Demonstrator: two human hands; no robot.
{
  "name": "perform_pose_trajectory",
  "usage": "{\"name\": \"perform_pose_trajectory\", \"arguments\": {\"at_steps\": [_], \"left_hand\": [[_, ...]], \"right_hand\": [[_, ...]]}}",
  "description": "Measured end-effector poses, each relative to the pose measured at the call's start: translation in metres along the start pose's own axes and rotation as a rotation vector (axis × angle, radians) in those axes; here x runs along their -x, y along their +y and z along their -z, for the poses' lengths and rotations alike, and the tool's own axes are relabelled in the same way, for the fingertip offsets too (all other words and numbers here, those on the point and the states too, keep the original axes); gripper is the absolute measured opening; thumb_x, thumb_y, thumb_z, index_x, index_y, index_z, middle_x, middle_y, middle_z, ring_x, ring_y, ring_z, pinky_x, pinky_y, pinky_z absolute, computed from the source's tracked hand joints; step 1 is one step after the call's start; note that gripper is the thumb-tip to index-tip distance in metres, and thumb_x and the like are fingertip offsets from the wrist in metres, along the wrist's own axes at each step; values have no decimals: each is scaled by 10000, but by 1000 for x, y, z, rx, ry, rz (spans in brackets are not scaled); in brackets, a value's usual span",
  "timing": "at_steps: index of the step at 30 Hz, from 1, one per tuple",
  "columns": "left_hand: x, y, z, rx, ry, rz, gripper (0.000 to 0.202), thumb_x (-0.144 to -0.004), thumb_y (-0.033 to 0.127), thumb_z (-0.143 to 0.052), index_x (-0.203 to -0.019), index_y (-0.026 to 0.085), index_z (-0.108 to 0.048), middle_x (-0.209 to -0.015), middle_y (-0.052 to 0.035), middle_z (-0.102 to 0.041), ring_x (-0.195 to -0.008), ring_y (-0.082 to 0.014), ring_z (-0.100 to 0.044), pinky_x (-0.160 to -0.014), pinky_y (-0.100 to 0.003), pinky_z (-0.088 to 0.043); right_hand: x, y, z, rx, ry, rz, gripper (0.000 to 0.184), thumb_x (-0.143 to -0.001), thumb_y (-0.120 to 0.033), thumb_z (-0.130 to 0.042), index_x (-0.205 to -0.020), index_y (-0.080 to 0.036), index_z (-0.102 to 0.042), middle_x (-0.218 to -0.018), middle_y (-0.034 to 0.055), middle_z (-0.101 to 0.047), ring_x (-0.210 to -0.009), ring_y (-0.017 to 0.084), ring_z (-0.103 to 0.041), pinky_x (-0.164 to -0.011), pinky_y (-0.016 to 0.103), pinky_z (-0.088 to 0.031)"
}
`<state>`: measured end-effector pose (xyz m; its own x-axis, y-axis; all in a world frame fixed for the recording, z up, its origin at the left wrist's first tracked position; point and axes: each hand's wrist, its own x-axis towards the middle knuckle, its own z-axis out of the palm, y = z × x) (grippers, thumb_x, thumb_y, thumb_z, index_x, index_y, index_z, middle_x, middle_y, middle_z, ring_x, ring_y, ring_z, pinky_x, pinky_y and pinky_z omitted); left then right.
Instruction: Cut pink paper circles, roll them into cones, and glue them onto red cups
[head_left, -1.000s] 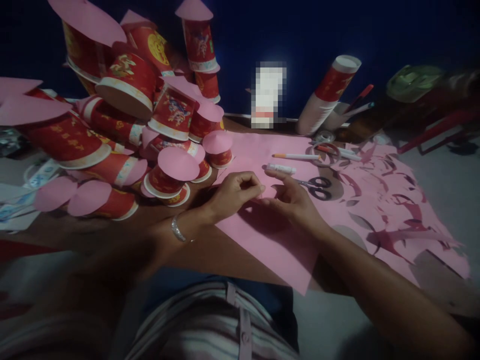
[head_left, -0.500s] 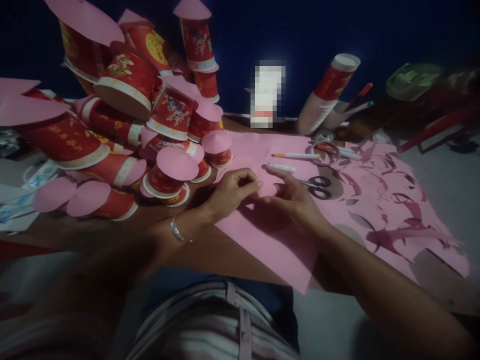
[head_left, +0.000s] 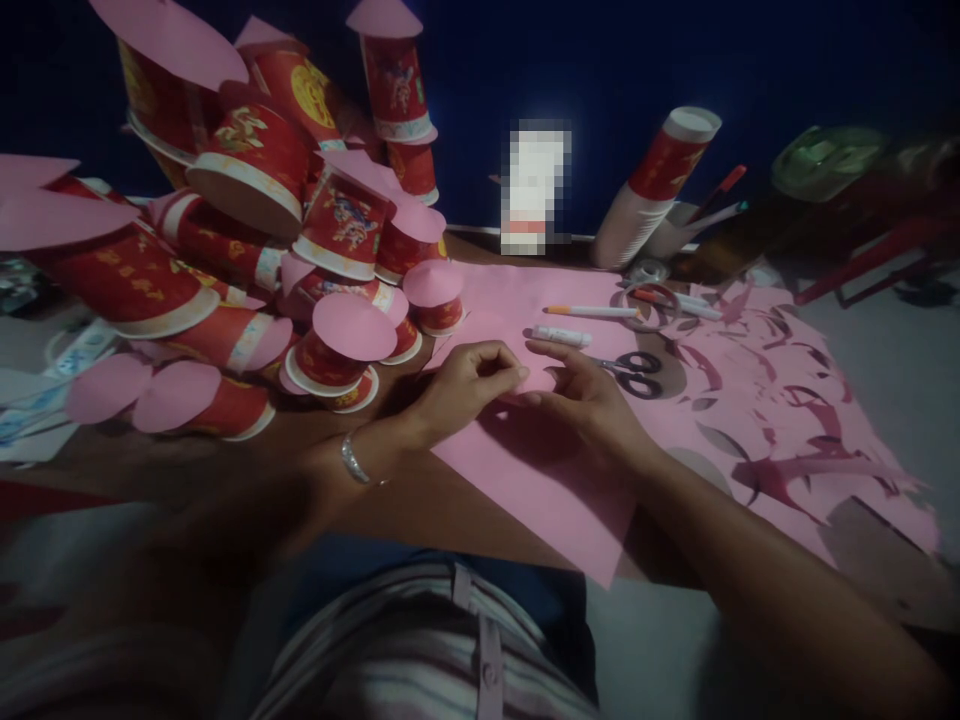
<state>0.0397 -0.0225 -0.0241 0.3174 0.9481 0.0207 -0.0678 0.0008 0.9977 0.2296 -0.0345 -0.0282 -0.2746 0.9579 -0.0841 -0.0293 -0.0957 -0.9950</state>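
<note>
A small piece of pink paper (head_left: 537, 378) is pinched between my two hands, above a large pink paper sheet (head_left: 555, 500). My left hand (head_left: 474, 385), with a silver bracelet at the wrist, closes thumb and forefinger on its left edge. On the other side, my right hand (head_left: 589, 400) holds it between thumb and fingers. The piece blends into the pink sheet, so its exact outline is hard to see. Just beyond my right fingers lie a white glue stick (head_left: 561, 336) and black-handled scissors (head_left: 636, 374).
Red paper cups with pink cone tops (head_left: 341, 345) crowd the left side. A tall cup stack (head_left: 664, 190) leans at the back. An orange-and-white marker (head_left: 590, 312) and a tape roll (head_left: 649, 305) lie behind the scissors. Pink paper scraps (head_left: 795, 400) cover the right.
My right forefinger has drawn slightly away from the glue stick, and my left fingertips have shifted a little to the right on the paper. Everything else looks the same.
</note>
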Motion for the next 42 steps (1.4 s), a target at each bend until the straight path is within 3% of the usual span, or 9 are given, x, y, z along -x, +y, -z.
{"name": "perform_pose_trajectory", "arguments": {"at_steps": [4, 12, 19, 28, 37, 42], "left_hand": [[0, 2, 0, 42, -17, 26, 184, -865, 278, -713, -747, 158, -640, -689, 3, -672, -641, -116, -648, -654, -261, -536], [1, 3, 1, 8, -85, 4, 210, -885, 275, -709, -726, 154, -647, -701, -22, -708, -667, -120, -659, -690, -275, -536], [2, 5, 3, -27, -149, 85, 224, -861, 354, -768, -826, 152, -677, -788, -28, -701, -742, -122, -631, -699, -266, -478], [3, 5, 6, -76, -173, 67, 226, -913, 354, -710, -820, 149, -689, -807, -47, -712, -749, -125, -607, -690, -265, -448], [3, 0, 9, 42, -173, 85, 88, -836, 240, -731, -863, 163, -696, -853, -21, -677, -815, -132, -615, -753, -276, -455], [3, 3, 8, 179, -159, 120, 163, -845, 303, -763, -874, 151, -712, -863, -48, -725, -844, -148, -658, -810, -295, -499]], "right_hand": [[1, -1, 0, -65, 10, -36, 605, -733, -309, -873, -1296, -278, -651, -693, -60, -582, -662, 159, -562, -645, 318, -458], [1, -2, -1, -97, 27, 10, 595, -772, -326, -868, -1306, -249, -616, -773, -33, -687, -766, 171, -655, -765, 341, -512], [1, -4, 0, -129, 18, 71, 633, -765, -341, -884, -1323, -244, -603, -759, -40, -682, -751, 171, -662, -782, 347, -524], [-1, 0, 0, -128, 25, 57, 645, -744, -350, -894, -1313, -254, -608, -752, -41, -683, -742, 176, -651, -763, 354, -533], [0, -1, 5, -187, 58, 44, 547, -768, -299, -878, -1266, -292, -652, -771, -38, -652, -640, 138, -569, -525, 265, -442], [-2, 2, 7, -221, 57, 19, 518, -771, -332, -878, -1242, -280, -669, -754, -51, -616, -566, 109, -509, -473, 245, -401]]}}
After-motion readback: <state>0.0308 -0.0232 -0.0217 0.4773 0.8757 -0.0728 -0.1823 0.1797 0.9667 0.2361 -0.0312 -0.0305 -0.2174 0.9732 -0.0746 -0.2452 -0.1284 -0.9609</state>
